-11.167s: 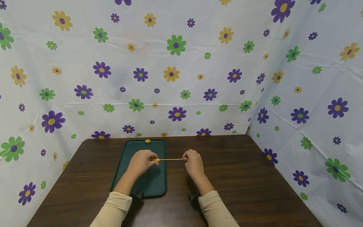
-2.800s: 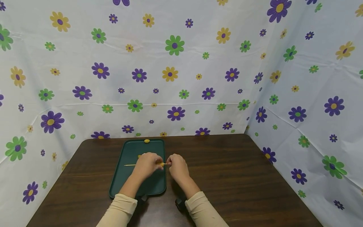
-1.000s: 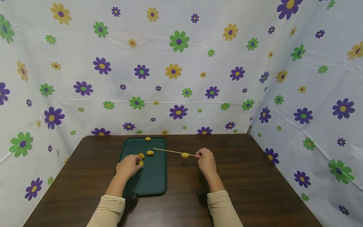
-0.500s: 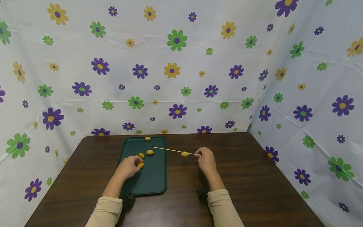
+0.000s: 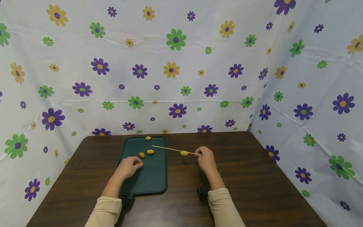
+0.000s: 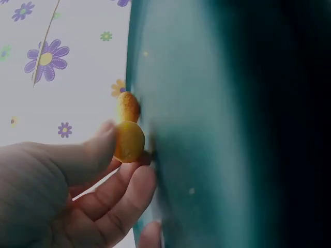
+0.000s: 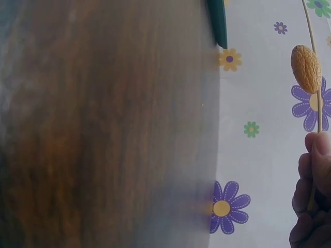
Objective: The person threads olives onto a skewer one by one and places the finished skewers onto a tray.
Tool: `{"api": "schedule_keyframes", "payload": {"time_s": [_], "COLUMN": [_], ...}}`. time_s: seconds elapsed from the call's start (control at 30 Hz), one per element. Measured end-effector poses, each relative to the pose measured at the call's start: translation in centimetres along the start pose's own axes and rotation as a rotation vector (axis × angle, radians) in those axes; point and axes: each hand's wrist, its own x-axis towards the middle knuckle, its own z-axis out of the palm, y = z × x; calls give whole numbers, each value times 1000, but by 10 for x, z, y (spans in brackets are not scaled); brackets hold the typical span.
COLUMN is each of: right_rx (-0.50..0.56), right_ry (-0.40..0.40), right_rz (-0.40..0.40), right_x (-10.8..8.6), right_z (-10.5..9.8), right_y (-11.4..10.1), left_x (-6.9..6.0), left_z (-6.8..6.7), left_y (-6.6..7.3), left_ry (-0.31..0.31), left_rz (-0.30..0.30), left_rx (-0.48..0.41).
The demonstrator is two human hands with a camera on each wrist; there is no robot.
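Flowered sheeting fills the upper frame behind a brown table; lower centre, the left hand pinches a yellow oval piece, the right hand a skewer

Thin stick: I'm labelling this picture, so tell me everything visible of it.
The thin stick is straight, pale yellow and looks wooden. The right hand pinches it near one end, raised above the table. A wrinkled yellow oval piece appears threaded on it, close to that hand. The rest is bare and, in the head view, slants slightly up to a free tip over the tray.
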Motion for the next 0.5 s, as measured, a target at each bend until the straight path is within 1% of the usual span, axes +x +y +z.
{"api": "schedule_keyframes", "payload": {"time_s": [0.07,0.13,0.2,0.37,0.43,0.5], "right_rx": [2,4,0,-22,-22,-17], "right_ry": [1,-2,-5,-12,-22,-41], "right_rz": [-4,-9,-16,-57,-70,-79], "right_x": [0,1,1,1,1,0], "right_z": [0,0,0,1,2,2], "right_y": [0,-1,-2,-3,-2,-2], "left_x": [0,-1,-1,-3,-4,-5], "left_z": [-1,-2,-2,-3,-3,-3], "left_y": [0,0,-1,-1,-1,0], "left_ry": [-8,-20,-43,-86,-99,-100], "left_rz": [8,5,-17,-100,-121,-135], "left_rx": [-47,-116,-209,-443,-517,-573]}}
